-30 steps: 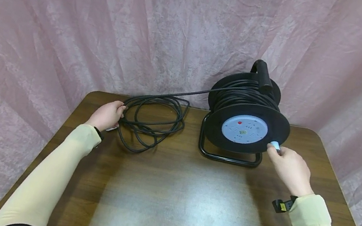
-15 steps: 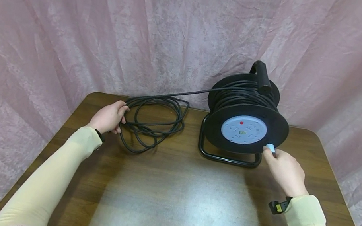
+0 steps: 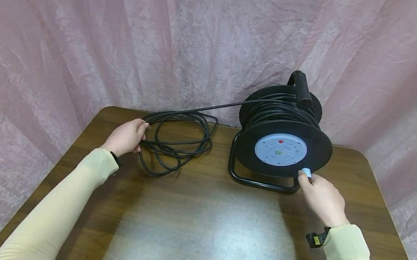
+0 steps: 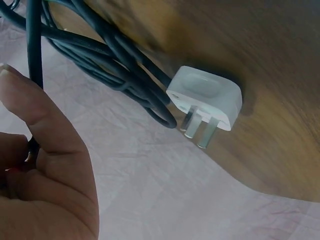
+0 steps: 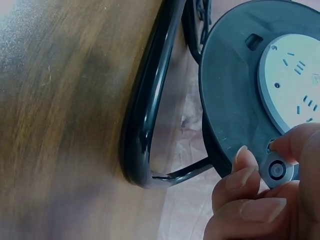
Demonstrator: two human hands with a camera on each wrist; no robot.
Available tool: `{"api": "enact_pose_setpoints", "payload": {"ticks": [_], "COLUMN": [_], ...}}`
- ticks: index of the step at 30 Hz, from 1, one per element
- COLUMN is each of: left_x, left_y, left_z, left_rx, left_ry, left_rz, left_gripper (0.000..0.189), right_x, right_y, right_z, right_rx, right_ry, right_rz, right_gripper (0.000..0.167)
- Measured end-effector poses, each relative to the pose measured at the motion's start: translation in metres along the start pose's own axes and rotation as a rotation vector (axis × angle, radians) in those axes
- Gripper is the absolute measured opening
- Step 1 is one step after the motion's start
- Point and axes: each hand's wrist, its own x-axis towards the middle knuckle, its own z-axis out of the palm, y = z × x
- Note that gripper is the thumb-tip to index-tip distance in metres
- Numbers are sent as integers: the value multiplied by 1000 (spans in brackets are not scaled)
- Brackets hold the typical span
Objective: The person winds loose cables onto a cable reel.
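A black cable reel [image 3: 287, 134] with a pale blue socket plate [image 3: 280, 150] stands at the back right of the table. My right hand [image 3: 322, 197] pinches the small pale blue crank knob [image 5: 276, 170] at the lower right of its front disc. From the drum a black cable [image 3: 221, 106] runs left into a pile of loose loops [image 3: 176, 145]. At the left side of those loops my left hand [image 3: 125, 135] holds a strand of the cable between thumb and curled fingers. A white three-pin plug [image 4: 205, 95] lies on the table beside the loops in the left wrist view.
The reel rests on a black tubular frame [image 3: 261, 185] and has a black carrying handle [image 3: 301, 89] on top. A pink curtain [image 3: 215, 43] hangs right behind the back edge of the brown wooden table [image 3: 190, 233].
The right hand has moved the knob left and slightly down, turning the reel a little clockwise. The left hand has shifted slightly to the right along the loops.
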Motion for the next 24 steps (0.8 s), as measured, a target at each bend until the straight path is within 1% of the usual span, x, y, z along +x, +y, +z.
{"api": "enact_pose_setpoints", "payload": {"ticks": [3,5,8,11,15,18,19,22,24], "left_x": [3,4,6,6,4,0,-2,-6,-8], "left_y": [2,3,3,1,-2,-3,-2,1,4], "left_z": [3,5,10,16,24,29,31,36,40], "left_rx": [-24,-47,-83,-141,-258,-327,-351,-416,-470], "left_ry": [-7,0,40,104,175,258,296,430,496], "left_rz": [7,12,12,-21,-59,-72,-76,-83,-79], "left_gripper": [43,45,45,47,57,61,59,52,46], "right_x": [0,-1,-1,-1,-1,0,0,1,1], "right_y": [2,2,2,2,1,0,-1,-3,-4], "right_z": [1,1,1,2,5,7,8,11,13], "right_rx": [-9,-12,-9,-7,-17,-21,-17,-11,-3], "right_ry": [0,0,-5,-17,-17,-14,-15,-20,-27], "right_rz": [8,11,19,21,18,18,18,14,15], "right_gripper": [69,68,68,68,67,66,66,65,65]}}
